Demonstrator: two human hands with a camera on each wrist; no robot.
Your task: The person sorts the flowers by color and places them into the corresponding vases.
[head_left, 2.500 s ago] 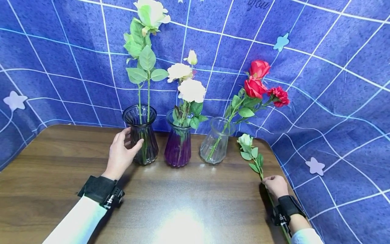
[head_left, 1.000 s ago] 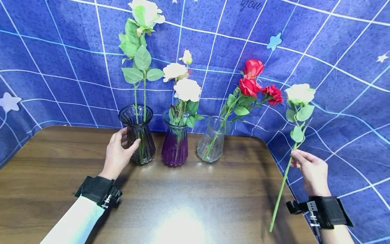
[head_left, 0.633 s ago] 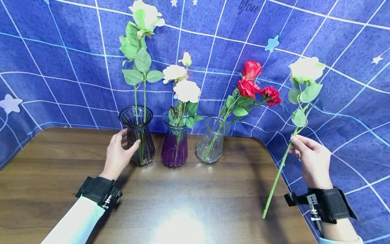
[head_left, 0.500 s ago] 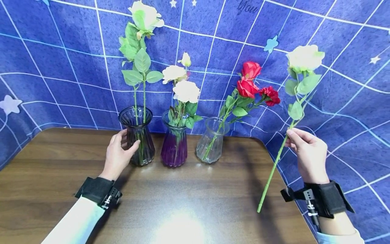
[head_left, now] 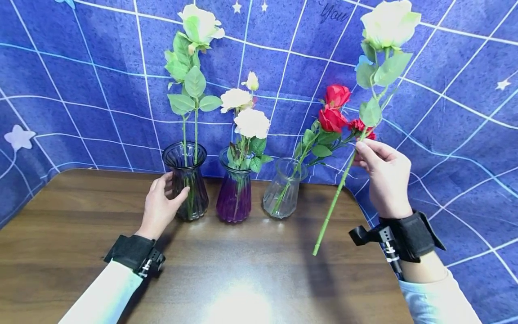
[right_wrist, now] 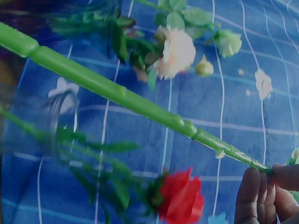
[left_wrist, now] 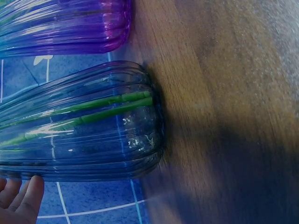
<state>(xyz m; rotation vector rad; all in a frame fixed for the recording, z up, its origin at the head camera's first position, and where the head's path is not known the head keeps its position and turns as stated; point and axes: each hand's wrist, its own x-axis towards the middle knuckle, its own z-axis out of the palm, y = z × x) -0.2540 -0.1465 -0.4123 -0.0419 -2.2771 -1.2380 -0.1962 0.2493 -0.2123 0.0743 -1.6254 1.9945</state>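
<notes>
My left hand (head_left: 159,204) holds the dark grey glass vase (head_left: 197,191) at its left side, thumb across the front; in the left wrist view, fingertips (left_wrist: 33,189) lie along the glass. Two green stems stand in that vase, topped by a white rose (head_left: 201,26). Off to the right, my right hand (head_left: 387,180) pinches the upper stem of another white rose (head_left: 390,24) between thumb and fingers. That rose is raised over the table, bloom up, its stem slanting down to the left. In the right wrist view the stem (right_wrist: 107,88) crosses above the vases.
A purple glass vase (head_left: 234,200) with cream flowers (head_left: 252,123) stands in the middle. Right of it, a clear glass vase (head_left: 280,198) bears red flowers (head_left: 332,119) leaning right. All stand near the back of the wooden table (head_left: 194,270), before a blue cloth (head_left: 121,103).
My right hand has picked up the white rose from the table's right side, lifted it, and moved it left until it overlaps the red flowers. My left hand has stayed at the dark vase.
</notes>
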